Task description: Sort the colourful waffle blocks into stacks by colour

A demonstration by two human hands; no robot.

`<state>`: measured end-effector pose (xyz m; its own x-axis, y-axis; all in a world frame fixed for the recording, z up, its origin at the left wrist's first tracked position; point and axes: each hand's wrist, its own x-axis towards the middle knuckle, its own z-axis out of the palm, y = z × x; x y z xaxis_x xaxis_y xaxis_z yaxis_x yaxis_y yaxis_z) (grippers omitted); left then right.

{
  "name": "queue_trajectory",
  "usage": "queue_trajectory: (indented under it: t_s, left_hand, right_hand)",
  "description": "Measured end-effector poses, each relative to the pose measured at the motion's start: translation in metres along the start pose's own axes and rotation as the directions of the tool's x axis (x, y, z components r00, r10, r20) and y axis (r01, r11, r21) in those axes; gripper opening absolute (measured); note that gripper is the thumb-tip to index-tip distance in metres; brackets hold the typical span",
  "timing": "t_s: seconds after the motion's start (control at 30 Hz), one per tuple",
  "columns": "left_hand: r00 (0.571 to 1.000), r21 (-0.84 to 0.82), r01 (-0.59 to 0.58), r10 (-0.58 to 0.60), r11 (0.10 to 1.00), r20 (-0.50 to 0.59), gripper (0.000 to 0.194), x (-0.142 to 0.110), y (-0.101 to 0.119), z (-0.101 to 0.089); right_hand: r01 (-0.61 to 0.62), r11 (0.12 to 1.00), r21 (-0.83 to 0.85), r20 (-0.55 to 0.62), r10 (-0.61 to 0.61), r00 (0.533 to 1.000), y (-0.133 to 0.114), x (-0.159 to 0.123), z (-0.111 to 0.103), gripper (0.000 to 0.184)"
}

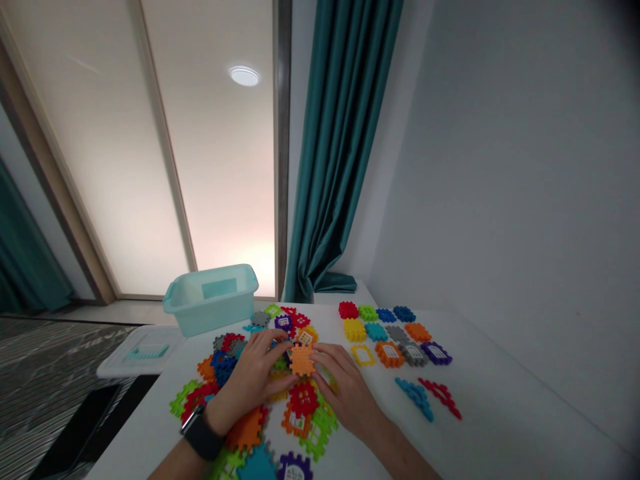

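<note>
An orange square piece (302,360) with notched edges sits between two hands over the bench (480,373), raised above a jumble near the left edge. The left hand (257,365) is partly closed, fingers and thumb curved in at one side of the piece; the right hand (345,390), loosely curled, meets the opposite side with its fingertips. Seen from above, it is hard to tell whether the piece is single or part of a stack.

It looks like moulded plastic, likely light, stiff and hard to break, its face perhaps a little slick. The toothed rim offers the surer hold: a pinch on two opposite edges, fingertips against the notches, should keep it from turning.

Around and below, loose notched pieces (224,365) in many colours spread toward the near edge. Toward the far right corner, stacked pieces (355,329) stand in rows, grouped mostly by colour, with a blue strip (416,397) and a red strip (441,396) on the nearer side. At the far left corner rests a pale teal bin (215,307), with a clear lid (143,350) by the left edge.
</note>
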<state>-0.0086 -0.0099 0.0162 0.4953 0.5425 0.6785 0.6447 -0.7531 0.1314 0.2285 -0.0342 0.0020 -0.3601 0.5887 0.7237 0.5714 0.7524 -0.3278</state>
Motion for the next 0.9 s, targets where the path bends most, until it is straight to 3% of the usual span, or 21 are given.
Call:
queue_trajectory:
  t_s: [0.5,0.9]
  left_hand:
    - [0.999,0.050,-0.040,0.040,0.998,-0.005,0.043,-0.0004,0.0001,-0.0015]
    - [1.000,0.049,-0.009,0.009,0.999,0.009,0.045,0.0010,0.0014,-0.0011]
  right_hand:
    - [0.067,0.994,-0.083,-0.027,-0.070,0.997,0.0026,-0.0015,0.0010,0.024]
    - [0.044,0.996,-0.077,-0.034,-0.047,0.998,0.0035,-0.0022,0.0019,0.023]
